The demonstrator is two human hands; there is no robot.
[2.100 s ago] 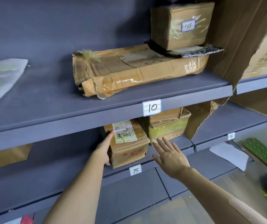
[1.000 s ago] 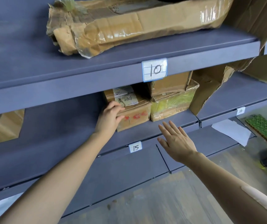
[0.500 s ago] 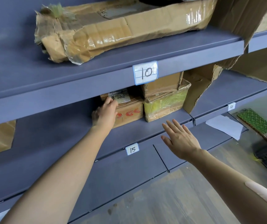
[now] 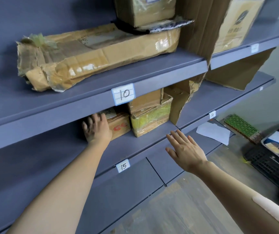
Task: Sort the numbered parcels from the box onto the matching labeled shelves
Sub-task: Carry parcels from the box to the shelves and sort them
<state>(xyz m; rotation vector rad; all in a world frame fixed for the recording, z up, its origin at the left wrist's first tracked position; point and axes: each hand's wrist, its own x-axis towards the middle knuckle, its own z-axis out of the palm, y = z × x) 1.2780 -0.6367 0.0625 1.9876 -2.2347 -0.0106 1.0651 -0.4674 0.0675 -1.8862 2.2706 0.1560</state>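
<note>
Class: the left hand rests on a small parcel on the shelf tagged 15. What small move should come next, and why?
Probably draw the left hand back off the small parcel. The parcel already sits deep on the shelf tagged 15, beside the yellow-taped box, and the right hand hovers open, holding nothing.

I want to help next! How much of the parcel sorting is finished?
Some looks done: a long crumpled cardboard parcel lies on the grey shelf tagged 10, and a yellow-taped box stands on the shelf tagged 15. In hand: the left hand touches a small brown box with red marks there. The right hand hovers empty. Left: parcels in the black crate.
</note>
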